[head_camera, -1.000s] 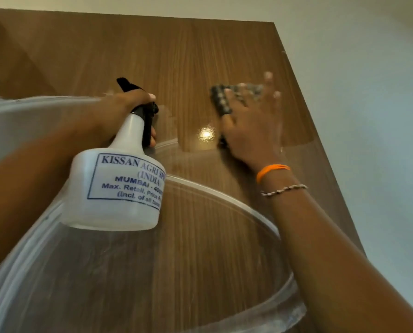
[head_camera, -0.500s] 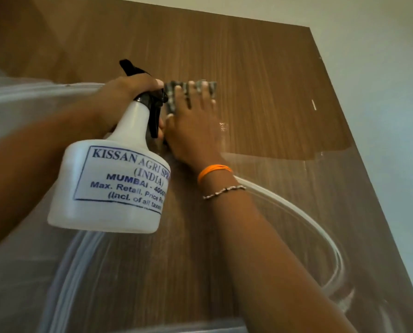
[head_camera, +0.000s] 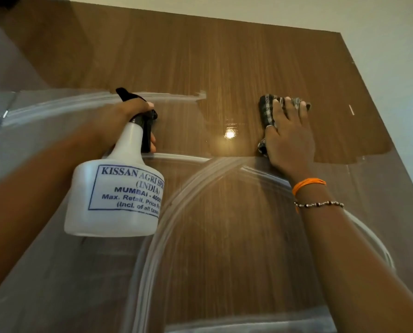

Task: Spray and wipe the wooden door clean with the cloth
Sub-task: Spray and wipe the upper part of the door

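Flat and spread, the right hand makes its grip by pressing a dark checked cloth against the brown wood-grain door, fingers straight over the fabric, which shows above the fingertips and beside the thumb. At the same height but well apart, the left hand curls round the black trigger head of a white plastic spray bottle with a blue-printed label, holding it up near the panel. The door fills the view, glossy around a bright reflection between the two hands. To wipe well, I would keep the palm flat with even pressure, overlap the passes along the grain, and refold the cloth once it looks soiled.
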The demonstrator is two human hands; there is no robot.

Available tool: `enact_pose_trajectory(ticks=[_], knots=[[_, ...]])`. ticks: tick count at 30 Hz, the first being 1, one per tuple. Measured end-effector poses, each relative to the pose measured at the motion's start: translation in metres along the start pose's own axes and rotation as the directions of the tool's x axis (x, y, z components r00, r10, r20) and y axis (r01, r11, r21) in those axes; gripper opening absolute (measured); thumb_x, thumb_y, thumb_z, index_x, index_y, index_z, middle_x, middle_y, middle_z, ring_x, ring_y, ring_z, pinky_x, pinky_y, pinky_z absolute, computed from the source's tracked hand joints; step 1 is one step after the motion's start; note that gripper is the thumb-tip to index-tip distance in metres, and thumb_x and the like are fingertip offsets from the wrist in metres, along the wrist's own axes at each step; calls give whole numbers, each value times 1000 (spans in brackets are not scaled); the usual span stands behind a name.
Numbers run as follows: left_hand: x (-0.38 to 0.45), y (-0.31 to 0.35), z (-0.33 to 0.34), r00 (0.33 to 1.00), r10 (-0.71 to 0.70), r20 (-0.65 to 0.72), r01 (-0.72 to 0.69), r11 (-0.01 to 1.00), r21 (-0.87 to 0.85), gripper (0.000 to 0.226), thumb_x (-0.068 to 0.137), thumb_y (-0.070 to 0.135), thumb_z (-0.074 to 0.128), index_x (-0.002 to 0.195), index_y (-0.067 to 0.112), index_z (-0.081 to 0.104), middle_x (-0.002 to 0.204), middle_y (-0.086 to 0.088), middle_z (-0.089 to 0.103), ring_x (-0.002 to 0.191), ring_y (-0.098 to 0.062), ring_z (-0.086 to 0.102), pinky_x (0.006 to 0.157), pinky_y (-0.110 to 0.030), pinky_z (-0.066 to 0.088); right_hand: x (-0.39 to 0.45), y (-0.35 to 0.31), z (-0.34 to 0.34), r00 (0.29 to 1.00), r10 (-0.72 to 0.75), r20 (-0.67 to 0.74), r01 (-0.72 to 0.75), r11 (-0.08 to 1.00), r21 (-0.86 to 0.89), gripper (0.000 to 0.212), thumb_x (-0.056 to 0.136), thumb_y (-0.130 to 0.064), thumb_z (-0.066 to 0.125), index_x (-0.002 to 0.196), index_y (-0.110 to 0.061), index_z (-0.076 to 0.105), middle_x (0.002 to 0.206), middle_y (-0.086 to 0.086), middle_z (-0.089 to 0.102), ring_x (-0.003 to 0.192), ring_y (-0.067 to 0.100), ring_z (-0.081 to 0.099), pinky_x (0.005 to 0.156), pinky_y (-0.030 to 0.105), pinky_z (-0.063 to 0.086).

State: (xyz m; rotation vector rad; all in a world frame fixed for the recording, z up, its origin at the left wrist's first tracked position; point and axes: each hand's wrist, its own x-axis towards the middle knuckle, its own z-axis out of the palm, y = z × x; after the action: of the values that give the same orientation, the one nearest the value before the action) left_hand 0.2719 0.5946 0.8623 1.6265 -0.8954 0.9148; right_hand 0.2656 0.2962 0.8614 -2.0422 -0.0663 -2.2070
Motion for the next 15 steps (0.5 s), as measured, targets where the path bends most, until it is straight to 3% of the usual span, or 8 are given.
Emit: enact_pose_trajectory(ticks=[2,4,7,9,12,15], knots=[[-4,2,1,1000,7,22,-5,997,-76,55,86,52,55,112,4,62,84,-16,71,77,-31,70,78,-42,58,9,-11,4,1000,-2,-3,2,1000,-14,55,99,-24,29,151,-9,22,159,13,13,147,31,1,119,38,0],[-4,0,2,998,-10,59,18,991,-135,44,93,38,49,110,-2,57,72,-15,68,62,-26,68,61,-31,59,20,-33,18,998,-54,17,55,997,-55,60,96,-31,18,152,-9,21,159,13,14,147,31,3,120,40,0],[-6,0,3,999,-9,46,18,980,-199,41,94,34,48,109,-4,56,73,-17,66,59,-24,67,56,-28,58,37,-80,37,979,-200,39,204,966,-160,81,80,-36,-7,152,-8,18,159,16,15,147,34,7,119,45,-1],[-6,-1,5,1000,-10,19,14,975,-223,39,94,33,48,107,-3,56,72,-16,64,57,-24,66,55,-27,56,38,-116,45,958,-279,72,286,947,-144,72,88,-34,-2,152,-9,17,158,15,15,147,33,8,119,46,1],[-10,1,9,999,16,-33,-23,975,-223,30,94,29,50,93,1,60,65,-11,62,48,-16,61,45,-19,51,27,-150,49,912,-402,85,406,913,-40,55,98,-24,24,152,-14,20,159,9,16,148,28,7,119,40,7],[-13,1,9,1000,25,5,-23,972,-236,34,94,31,49,97,-1,61,72,-17,64,52,-19,63,45,-20,51,19,-141,45,922,-381,61,378,924,61,52,99,-20,32,151,-18,24,159,5,17,148,24,6,119,39,10]])
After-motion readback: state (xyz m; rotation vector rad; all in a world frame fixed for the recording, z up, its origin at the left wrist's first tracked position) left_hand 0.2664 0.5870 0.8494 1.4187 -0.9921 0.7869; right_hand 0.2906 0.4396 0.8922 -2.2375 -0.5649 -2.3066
